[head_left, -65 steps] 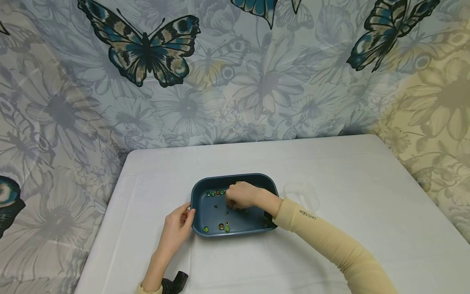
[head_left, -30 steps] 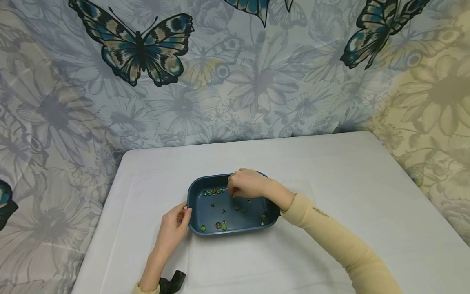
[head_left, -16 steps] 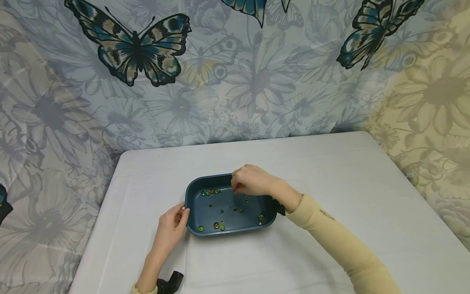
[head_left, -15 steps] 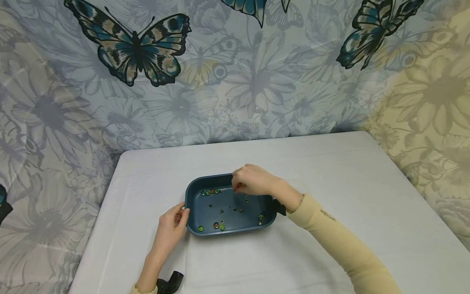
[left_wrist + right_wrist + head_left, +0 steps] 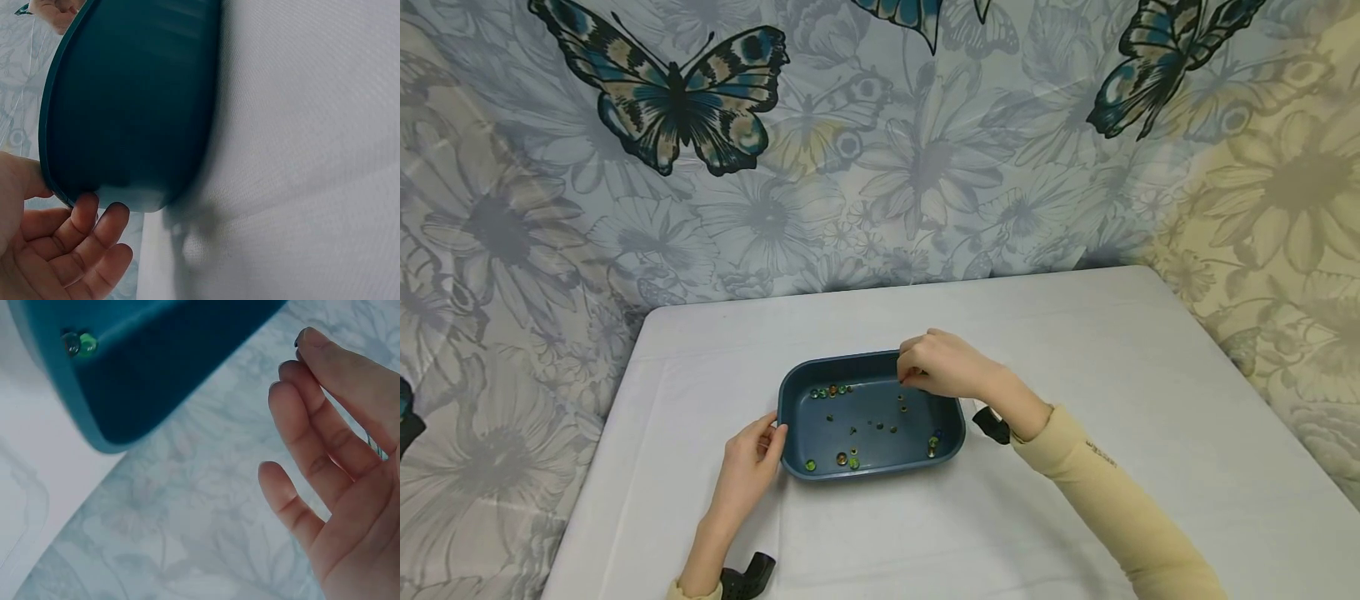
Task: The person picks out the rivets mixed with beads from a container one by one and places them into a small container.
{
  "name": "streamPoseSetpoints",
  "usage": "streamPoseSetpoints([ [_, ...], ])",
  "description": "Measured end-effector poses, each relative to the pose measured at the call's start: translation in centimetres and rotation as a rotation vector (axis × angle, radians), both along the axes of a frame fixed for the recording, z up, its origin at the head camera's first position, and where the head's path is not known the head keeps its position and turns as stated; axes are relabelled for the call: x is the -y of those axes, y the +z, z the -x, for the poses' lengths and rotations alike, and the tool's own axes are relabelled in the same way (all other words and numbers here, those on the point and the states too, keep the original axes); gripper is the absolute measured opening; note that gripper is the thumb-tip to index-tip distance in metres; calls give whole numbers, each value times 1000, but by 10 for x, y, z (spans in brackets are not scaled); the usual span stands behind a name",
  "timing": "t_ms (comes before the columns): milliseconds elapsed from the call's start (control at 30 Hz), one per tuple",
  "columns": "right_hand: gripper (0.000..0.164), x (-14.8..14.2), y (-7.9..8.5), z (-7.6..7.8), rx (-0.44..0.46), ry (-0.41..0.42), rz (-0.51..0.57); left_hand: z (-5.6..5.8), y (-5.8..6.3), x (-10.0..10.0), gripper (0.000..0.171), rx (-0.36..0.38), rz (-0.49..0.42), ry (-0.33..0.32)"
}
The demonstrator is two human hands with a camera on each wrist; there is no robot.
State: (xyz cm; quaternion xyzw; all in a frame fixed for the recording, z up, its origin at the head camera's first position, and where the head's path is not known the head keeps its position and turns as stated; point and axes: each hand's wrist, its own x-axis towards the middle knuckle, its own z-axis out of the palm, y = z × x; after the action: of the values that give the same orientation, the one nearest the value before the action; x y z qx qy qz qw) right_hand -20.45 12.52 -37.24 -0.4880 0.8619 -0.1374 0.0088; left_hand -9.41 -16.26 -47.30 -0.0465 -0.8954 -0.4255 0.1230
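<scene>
Beads seem mid-sorting: left hand grips the tray at left; narrowed right hand, load unclear, probably needs precise aim next.

The tray is plain slate blue (teal in both wrist views), its beads green and amber. White tablecloth; pale yellow sleeve with dark lettering; black wrist mount. The backdrop is grey-blue – yellow towards the right – patterned with outlined flowers and butterflies in black, teal and beige.
</scene>
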Motion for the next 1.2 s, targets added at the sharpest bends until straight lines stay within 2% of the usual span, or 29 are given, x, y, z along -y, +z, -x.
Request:
streamPoseSetpoints([
  [533, 7, -43, -4, -7, 39, -145, 75, 0, 0, 0, 28, -3, -3, -1],
  [833, 5, -66, -13, -11, 78, -184, 130, 0, 0, 0, 27, -4, 1, 3],
  [1200, 8, -85, -23, -19, 76, -259, 150, 0, 0, -1, 28, 4, 2, -4],
])
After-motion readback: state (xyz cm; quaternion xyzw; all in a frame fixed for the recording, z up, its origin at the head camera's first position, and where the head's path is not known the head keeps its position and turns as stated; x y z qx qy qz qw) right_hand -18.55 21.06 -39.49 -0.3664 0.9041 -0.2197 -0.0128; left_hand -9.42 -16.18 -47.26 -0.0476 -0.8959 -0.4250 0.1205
